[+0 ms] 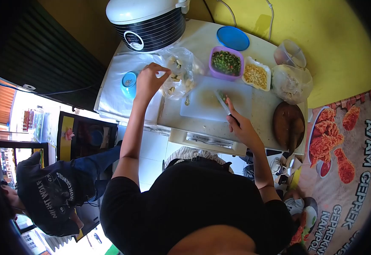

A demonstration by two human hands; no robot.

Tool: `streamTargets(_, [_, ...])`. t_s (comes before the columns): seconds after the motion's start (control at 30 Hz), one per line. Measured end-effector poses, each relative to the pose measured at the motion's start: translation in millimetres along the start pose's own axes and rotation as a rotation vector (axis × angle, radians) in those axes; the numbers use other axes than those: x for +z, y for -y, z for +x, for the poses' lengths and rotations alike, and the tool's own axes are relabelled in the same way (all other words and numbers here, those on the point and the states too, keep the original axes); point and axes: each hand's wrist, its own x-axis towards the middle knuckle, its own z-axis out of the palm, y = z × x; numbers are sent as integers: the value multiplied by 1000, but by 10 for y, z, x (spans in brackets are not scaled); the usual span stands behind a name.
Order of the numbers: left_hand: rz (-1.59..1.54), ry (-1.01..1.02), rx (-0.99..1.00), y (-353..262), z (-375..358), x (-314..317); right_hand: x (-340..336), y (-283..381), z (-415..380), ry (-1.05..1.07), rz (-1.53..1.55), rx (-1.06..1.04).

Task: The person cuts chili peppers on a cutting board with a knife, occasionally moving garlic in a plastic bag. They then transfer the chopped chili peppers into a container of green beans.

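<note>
My right hand (pixel 239 123) grips a knife (pixel 223 103) by its dark handle, the blade over the white cutting board (pixel 198 104). Beside the blade lies a small bit of something green. My left hand (pixel 153 76) is raised near a clear plastic bag (pixel 179 87) of pale pieces, its thumb and fingertips pinched together; whatever they hold is too small to make out. Behind the board stand a purple container (pixel 226 63) of chopped green pieces and a white tray (pixel 256 74) of chopped pale yellow pieces. A small greenish piece lies at the board's left side.
A rice cooker (pixel 149 27) stands at the back left, near a blue cup (pixel 129 84). Toward the right are a blue lid (pixel 233 38), a clear container (pixel 289 54), a knotted plastic bag (pixel 292 84) and a brown mortar (pixel 284 123). Another person (pixel 53 195) is at the left.
</note>
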Motion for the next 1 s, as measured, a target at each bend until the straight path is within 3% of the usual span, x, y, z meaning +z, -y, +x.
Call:
streamTargets(0.13, [126,218,1,40,86,49,-18,-73,86,50,-57,33])
streamTargets(0.23, [164,218,103,60,142,77,-18,-26,115,63,-54,51])
streamTargets(0.37, [158,224,94,29,231,68,-61,-22,149,70,-62,24])
streamTargets(0.53, [314,493,7,-154,409,-12,-86,-54,186,123,-70,40])
streamTargets(0.63, [380,533,95,-95,493,143,-75,-144,200,124,-80,1])
streamTargets(0.83, [473,631,90,-70,596,206,-44,-169,123,125,39,74])
streamTargets(1.0, [445,587,36,-34,574,209,-43,-88,73,182,32,112])
